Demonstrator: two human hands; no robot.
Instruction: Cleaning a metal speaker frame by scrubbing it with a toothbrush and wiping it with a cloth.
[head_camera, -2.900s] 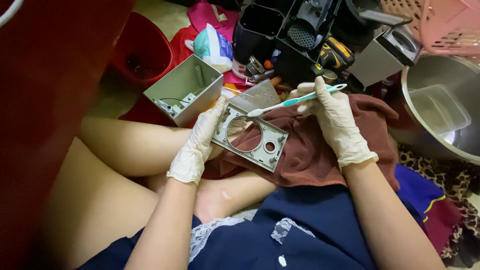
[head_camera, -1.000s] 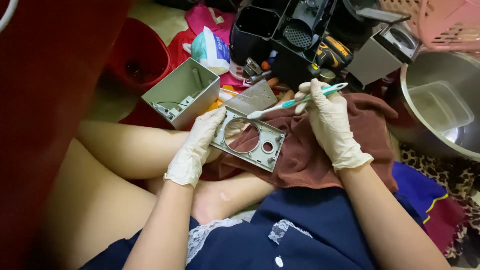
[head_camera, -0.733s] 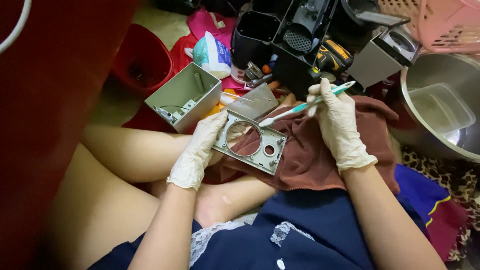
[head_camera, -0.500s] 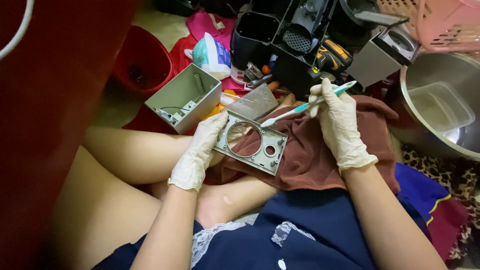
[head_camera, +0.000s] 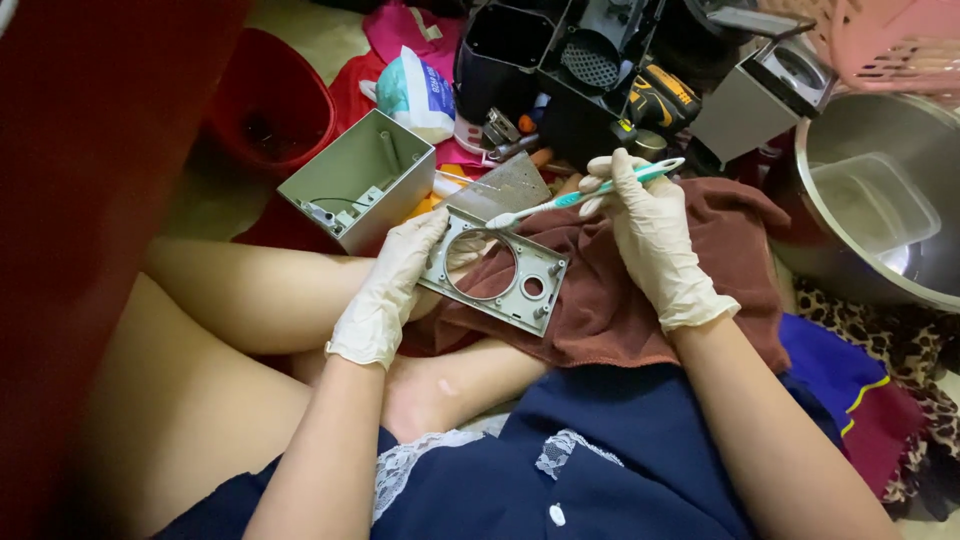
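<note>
Since the earlier frames the toothbrush (head_camera: 575, 197) has swung from flat to tilted, bristles now at the upper edge of the plate (head_camera: 495, 272). The plate lies mid-frame on the brown towel (head_camera: 640, 290) over the lap. The left hand (head_camera: 390, 290) steadies the plate's left edge, fingers curled over it; the right hand (head_camera: 650, 230) pinches the handle. Scrubbing looks under way; the next stroke calls for a firm plate and light pressure along the rim. The left fingertips are hidden under the plate, and any dirt is too small to see.
</note>
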